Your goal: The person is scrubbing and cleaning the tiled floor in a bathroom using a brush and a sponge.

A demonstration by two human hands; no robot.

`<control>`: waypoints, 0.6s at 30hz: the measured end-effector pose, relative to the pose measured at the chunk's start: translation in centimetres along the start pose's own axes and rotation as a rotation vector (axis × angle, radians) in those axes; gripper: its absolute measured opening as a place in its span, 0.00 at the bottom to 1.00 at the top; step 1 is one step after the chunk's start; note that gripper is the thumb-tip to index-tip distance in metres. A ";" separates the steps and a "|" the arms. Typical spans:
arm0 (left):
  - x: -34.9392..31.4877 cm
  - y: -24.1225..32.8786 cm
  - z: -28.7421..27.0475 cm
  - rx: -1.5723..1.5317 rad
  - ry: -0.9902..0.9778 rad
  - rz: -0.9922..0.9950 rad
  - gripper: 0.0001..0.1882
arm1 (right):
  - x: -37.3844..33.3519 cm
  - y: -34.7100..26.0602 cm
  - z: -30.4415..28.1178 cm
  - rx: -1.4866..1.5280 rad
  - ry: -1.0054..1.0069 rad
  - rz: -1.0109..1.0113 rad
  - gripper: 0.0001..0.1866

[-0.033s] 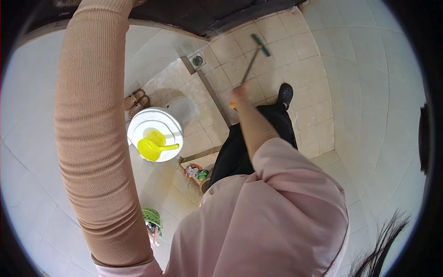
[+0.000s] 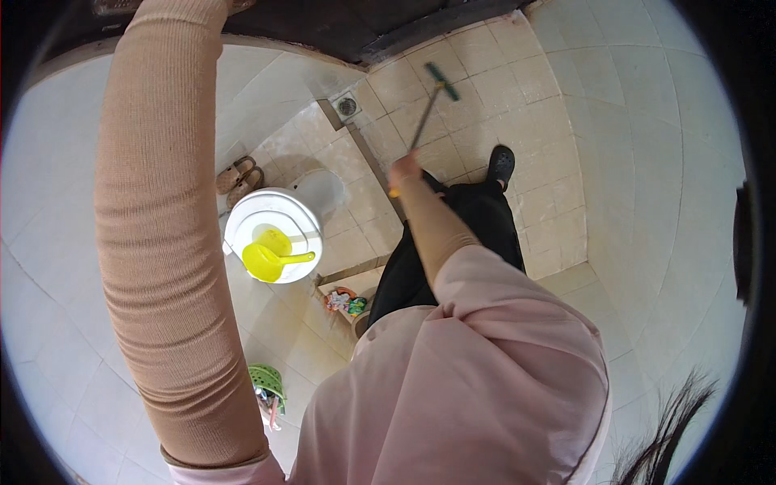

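My right hand (image 2: 406, 168) is closed round the thin grey handle of a floor scrub brush (image 2: 442, 82). Its green head lies against the beige tiled floor (image 2: 525, 121), and the yellow handle end pokes out below my hand. My left arm, in a tan sleeve (image 2: 166, 242), stretches up along the left side of the view. Only a sliver of my left hand (image 2: 241, 5) shows at the top edge, by a dark surface, so its fingers are hidden. A black clog (image 2: 501, 166) is on my foot, right of the brush handle.
Left of my right hand, a yellow dipper (image 2: 263, 260) rests on a round white lid (image 2: 287, 212). Brown clogs (image 2: 240, 181) sit beyond it. A low ledge (image 2: 373, 166) runs past a floor drain (image 2: 347, 106). A green basket (image 2: 265, 378) holds small items. Tiled walls enclose the floor.
My right hand and the brush have shifted left, with the green head sliding a little left across the tiles. My left arm is nearly still.
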State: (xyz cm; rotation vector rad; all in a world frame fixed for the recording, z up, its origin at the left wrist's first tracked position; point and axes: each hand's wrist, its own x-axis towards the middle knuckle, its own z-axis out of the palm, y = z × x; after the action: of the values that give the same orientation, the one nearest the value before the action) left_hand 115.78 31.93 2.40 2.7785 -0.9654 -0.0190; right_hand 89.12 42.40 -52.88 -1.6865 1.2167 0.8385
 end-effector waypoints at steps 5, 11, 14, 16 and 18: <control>1.9 2.2 0.6 -0.028 -0.071 -0.513 0.40 | -7.8 -5.2 7.9 -0.312 -0.158 -0.231 0.41; 0.5 -0.4 0.0 -0.023 -0.048 -0.156 0.41 | -8.3 -4.6 -1.0 -0.049 -0.146 -0.167 0.26; 0.6 -1.0 0.1 -0.001 0.007 -0.085 0.41 | -3.4 -0.4 -8.8 -0.221 0.006 -0.165 0.28; 0.7 -1.0 0.3 0.003 -0.004 -0.131 0.41 | 0.4 3.7 -14.9 -0.316 0.116 -0.166 0.27; 0.7 -0.8 0.2 0.018 -0.016 -0.146 0.41 | 4.1 6.6 -20.6 -0.515 0.183 -0.179 0.26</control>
State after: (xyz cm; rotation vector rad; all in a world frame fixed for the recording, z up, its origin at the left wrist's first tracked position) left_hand 116.77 32.09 2.04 2.8632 -0.7680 -0.0541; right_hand 84.66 21.06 -50.03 -2.2932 0.9967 0.9558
